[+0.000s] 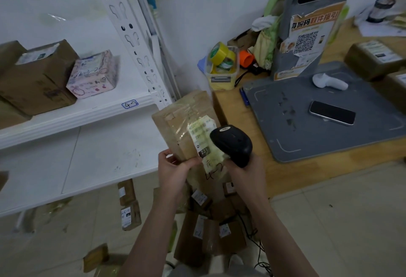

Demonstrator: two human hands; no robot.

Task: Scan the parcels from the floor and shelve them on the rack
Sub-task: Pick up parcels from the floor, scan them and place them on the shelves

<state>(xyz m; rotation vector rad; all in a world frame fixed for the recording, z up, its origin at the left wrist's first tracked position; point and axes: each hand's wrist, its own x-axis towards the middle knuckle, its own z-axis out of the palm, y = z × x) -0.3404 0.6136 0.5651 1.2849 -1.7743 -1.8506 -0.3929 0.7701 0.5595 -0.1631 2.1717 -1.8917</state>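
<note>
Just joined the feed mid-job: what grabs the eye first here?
Dead centre, the left hand holds up a brown parcel while the right hand aims a black scanner at its label. Below them more parcels lie heaped on the floor; to the left, boxes sit on the white rack.

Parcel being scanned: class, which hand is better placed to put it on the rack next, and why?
Probably left. The left hand grips the parcel, and the rack stands on that side; the right hand holds the scanner.
</note>
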